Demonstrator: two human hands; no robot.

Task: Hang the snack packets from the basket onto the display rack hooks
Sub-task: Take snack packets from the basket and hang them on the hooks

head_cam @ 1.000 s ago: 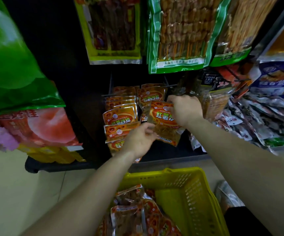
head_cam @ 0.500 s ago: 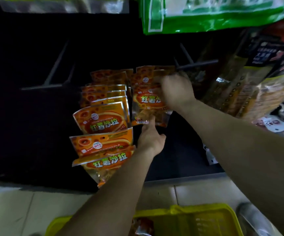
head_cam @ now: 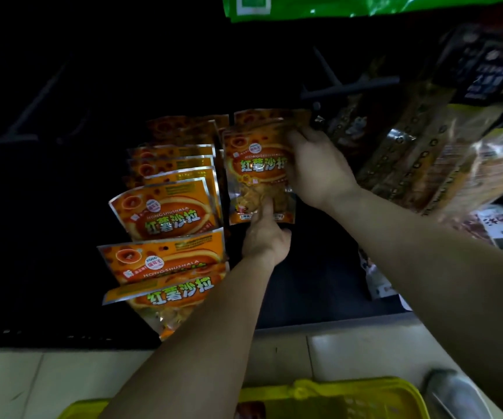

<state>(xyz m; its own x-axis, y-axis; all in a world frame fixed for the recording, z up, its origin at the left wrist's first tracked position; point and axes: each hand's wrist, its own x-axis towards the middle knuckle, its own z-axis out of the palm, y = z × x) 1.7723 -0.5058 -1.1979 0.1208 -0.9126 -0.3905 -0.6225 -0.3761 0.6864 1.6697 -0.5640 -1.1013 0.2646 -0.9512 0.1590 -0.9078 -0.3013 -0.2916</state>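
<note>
An orange snack packet [head_cam: 256, 164] with green lettering hangs at the front of the right-hand row on the dark rack. My right hand [head_cam: 316, 167] grips its right edge near the top. My left hand [head_cam: 264, 234] pinches its bottom edge from below, a finger pressed on the clear window. A second row of the same orange packets [head_cam: 165, 213] fans out on the hook to the left. The yellow basket [head_cam: 359, 397] sits on the floor at the bottom edge; its contents are mostly hidden by my left arm.
An empty black hook arm [head_cam: 350, 89] juts out above my right hand. Brown and yellow snack bags [head_cam: 425, 152] hang close on the right. A green bag [head_cam: 335, 7] hangs overhead. The rack's dark base shelf [head_cam: 319, 297] ends at pale floor tiles [head_cam: 32, 385].
The view has dropped and closed in on the rack. My right hand slid down from the packet's top to its right edge. My left hand stays at the bottom edge.
</note>
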